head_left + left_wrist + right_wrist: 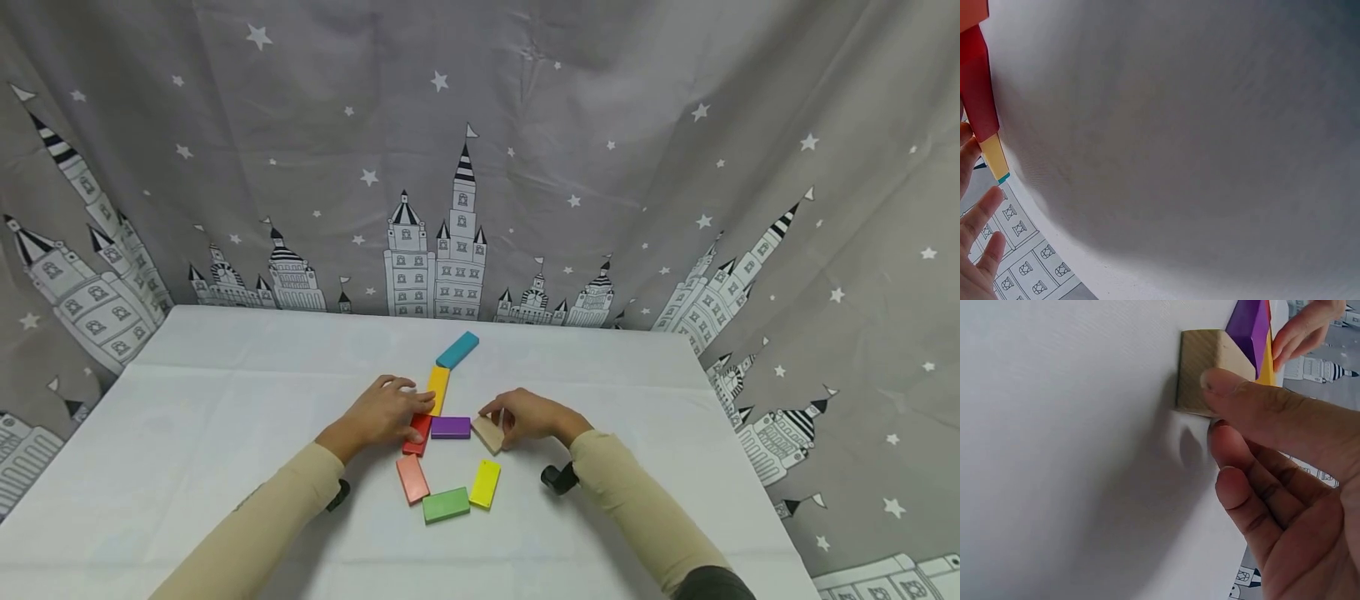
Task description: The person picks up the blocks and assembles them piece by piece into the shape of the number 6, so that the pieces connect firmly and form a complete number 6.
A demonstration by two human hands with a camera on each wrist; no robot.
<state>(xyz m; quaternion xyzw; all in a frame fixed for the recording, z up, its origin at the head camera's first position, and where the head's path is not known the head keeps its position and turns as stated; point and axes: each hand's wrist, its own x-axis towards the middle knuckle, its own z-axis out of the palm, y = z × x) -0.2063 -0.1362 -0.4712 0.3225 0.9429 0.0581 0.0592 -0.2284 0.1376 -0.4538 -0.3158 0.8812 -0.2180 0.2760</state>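
My right hand pinches a plain wooden block between thumb and fingers, just right of a purple block. In the right wrist view the thumb presses on the near face of the wood. Across from it, my left hand rests with relaxed fingers at a red block and an orange-yellow block, partly covering both. In the left wrist view, fingers of that hand extend past the blocks. The purple block's left end lies against the red one.
A blue block tops the column. Lower down, a salmon block, a green block and a bright yellow block form a curve. All lie on a white-covered table, before a grey castle-print curtain.
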